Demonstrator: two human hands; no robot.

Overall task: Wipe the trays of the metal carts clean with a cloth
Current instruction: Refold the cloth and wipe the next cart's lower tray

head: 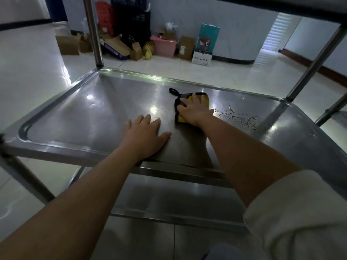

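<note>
The middle tray (78, 113) of a steel cart fills the view. A folded yellow cloth with black edging and a black loop (205, 99) lies on it right of centre. My right hand (193, 111) presses flat on the cloth, fingers spread. Flat on the bare metal to the left of the cloth, my left hand (145, 134) rests with straight fingers. Water droplets (242, 119) speckle the tray to the right of the cloth.
Upright cart posts stand at the far left (93, 32) and far right (315, 62) corners. A lower tray (178, 201) shows beneath, and an upper shelf (281, 6) hangs overhead. Cardboard boxes, paper bags and a pink bin (164, 45) line the wall on the tiled floor.
</note>
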